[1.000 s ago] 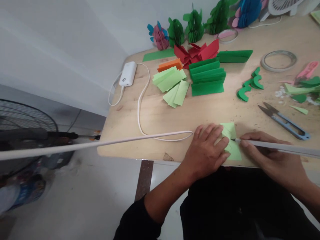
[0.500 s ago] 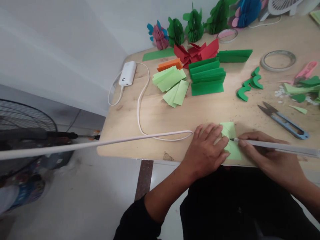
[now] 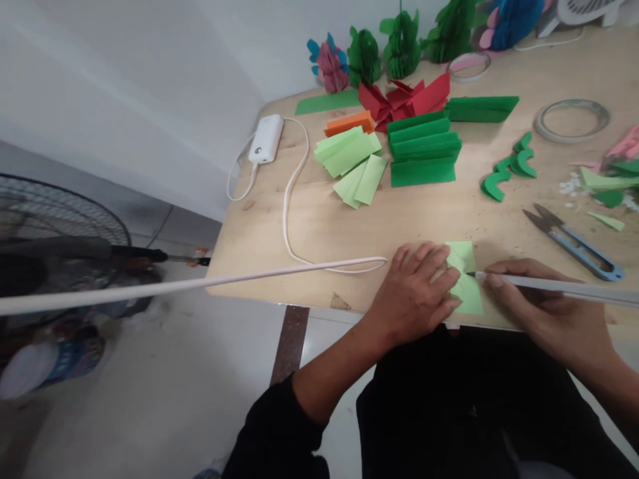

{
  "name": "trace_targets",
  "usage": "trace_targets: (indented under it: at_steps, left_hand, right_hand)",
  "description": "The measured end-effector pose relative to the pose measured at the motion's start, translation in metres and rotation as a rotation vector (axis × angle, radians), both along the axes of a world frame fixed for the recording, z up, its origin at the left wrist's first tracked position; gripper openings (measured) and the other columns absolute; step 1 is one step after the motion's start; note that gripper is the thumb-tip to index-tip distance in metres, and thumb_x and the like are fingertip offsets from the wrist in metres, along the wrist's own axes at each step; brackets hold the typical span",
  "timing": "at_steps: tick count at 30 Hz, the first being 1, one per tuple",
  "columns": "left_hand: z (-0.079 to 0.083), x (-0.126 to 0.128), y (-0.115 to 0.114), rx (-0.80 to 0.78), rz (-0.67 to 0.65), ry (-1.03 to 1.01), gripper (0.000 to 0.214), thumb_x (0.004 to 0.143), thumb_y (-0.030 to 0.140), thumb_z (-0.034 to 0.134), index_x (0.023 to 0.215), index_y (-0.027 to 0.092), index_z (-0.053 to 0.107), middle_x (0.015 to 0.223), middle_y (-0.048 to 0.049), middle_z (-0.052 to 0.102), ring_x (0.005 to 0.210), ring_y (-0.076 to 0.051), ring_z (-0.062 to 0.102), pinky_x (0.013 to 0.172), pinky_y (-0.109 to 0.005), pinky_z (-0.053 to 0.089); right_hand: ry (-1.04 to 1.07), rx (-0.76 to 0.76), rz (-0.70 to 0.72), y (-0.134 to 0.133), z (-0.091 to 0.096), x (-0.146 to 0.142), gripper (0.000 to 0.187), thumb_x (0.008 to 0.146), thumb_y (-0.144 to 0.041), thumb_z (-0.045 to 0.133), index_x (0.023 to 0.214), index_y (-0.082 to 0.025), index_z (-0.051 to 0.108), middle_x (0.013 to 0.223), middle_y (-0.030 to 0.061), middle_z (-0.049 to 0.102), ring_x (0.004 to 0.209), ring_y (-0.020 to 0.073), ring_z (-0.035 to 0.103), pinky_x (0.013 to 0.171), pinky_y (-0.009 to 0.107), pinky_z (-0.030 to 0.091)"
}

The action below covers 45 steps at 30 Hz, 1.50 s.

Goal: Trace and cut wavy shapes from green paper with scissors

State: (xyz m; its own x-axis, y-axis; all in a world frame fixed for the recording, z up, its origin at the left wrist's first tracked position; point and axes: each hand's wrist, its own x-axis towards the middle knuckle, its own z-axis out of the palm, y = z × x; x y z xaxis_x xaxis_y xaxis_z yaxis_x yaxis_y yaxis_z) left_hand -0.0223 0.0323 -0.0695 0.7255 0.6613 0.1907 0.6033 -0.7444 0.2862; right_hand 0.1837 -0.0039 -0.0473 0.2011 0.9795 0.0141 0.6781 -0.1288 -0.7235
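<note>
A light green paper piece (image 3: 468, 303) lies at the near edge of the table, with faint curved lines on it. My left hand (image 3: 417, 289) rests flat over its left side, fingers spread and holding nothing. Between the fingertips of my right hand (image 3: 554, 313) is a pale, long-barrelled pen (image 3: 544, 285). The pen's dark tip touches or hovers just over the paper, near the left fingers; which one I cannot tell. Part of the drawn outline is hidden under my left hand.
Blue-handled thread snips (image 3: 574, 243) lie to the right, beyond cut green curls (image 3: 506, 169). Folded dark green (image 3: 424, 153), light green (image 3: 352, 156) and red papers (image 3: 404, 103) lie farther back. A white cable (image 3: 288, 213) runs from a power bank (image 3: 266, 138) across the left side.
The pen tip has shifted slightly to the right on the paper. My left hand keeps its place on the paper. The whole view has swung a little.
</note>
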Motion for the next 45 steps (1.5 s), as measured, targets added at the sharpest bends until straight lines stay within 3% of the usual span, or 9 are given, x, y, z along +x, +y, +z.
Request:
trace_targets:
  at_steps: [14, 25, 45]
  left_hand:
    - [-0.0009, 0.0016, 0.0001, 0.021, 0.019, -0.018, 0.037, 0.097, 0.041, 0.043, 0.121, 0.018, 0.059, 0.147, -0.0097, 0.049, 0.139, -0.029, 0.038, 0.114, -0.051, 0.027]
    - [-0.0022, 0.0017, 0.0002, 0.013, 0.017, -0.033, 0.038, 0.096, 0.042, 0.044, 0.121, 0.018, 0.059, 0.146, -0.01, 0.05, 0.139, -0.029, 0.037, 0.115, -0.051, 0.027]
    - [-0.001, 0.0013, 0.0004, -0.007, 0.006, -0.024, 0.037, 0.095, 0.042, 0.047, 0.121, 0.019, 0.059, 0.146, -0.0111, 0.05, 0.14, -0.03, 0.036, 0.114, -0.052, 0.028]
  right_hand:
    - [0.008, 0.038, 0.091, 0.0006, -0.0029, 0.003, 0.028, 0.083, -0.051, 0.062, 0.083, -0.023, 0.07, 0.084, 0.0059, 0.075, 0.079, 0.0251, 0.069, 0.07, 0.039, 0.053]
    - [0.051, 0.043, 0.08, 0.0023, -0.0057, -0.0002, 0.03, 0.08, -0.053, 0.062, 0.08, -0.024, 0.07, 0.079, 0.0044, 0.075, 0.072, 0.0221, 0.07, 0.062, 0.034, 0.054]
    - [0.065, 0.021, 0.095, 0.0021, -0.01, 0.0019, 0.029, 0.08, -0.054, 0.062, 0.08, -0.026, 0.07, 0.082, 0.0029, 0.075, 0.076, 0.0223, 0.07, 0.071, 0.038, 0.054]
